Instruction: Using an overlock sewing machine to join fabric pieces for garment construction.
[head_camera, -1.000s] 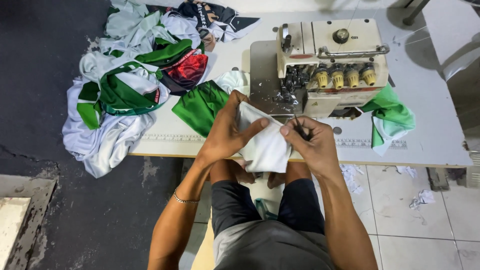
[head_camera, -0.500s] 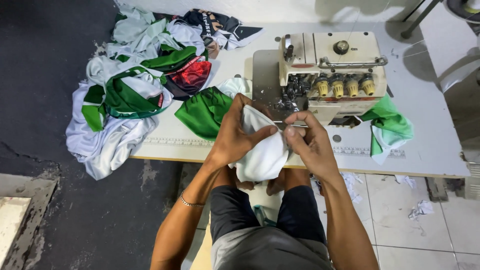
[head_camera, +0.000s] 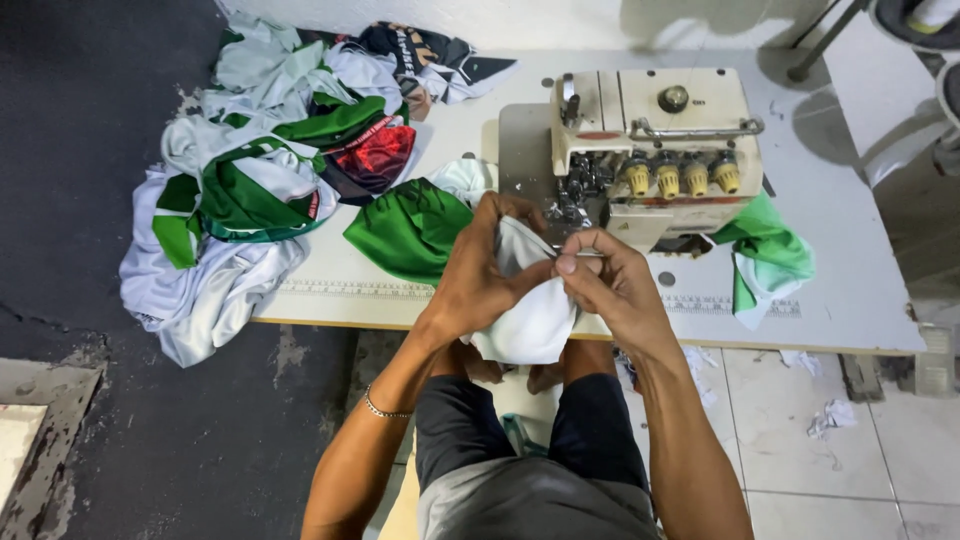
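Both my hands grip a white garment piece in front of the overlock machine.

My left hand (head_camera: 480, 275) is closed around the white fabric (head_camera: 527, 320); my right hand (head_camera: 610, 280) pinches its top edge, fingertips hiding whatever is between them. The fabric hangs over the table (head_camera: 860, 300) edge above my lap. The overlock sewing machine (head_camera: 650, 150) sits just behind, green cloth (head_camera: 410, 228) to its left, a heap of green-and-white jerseys (head_camera: 250, 200) farther left.
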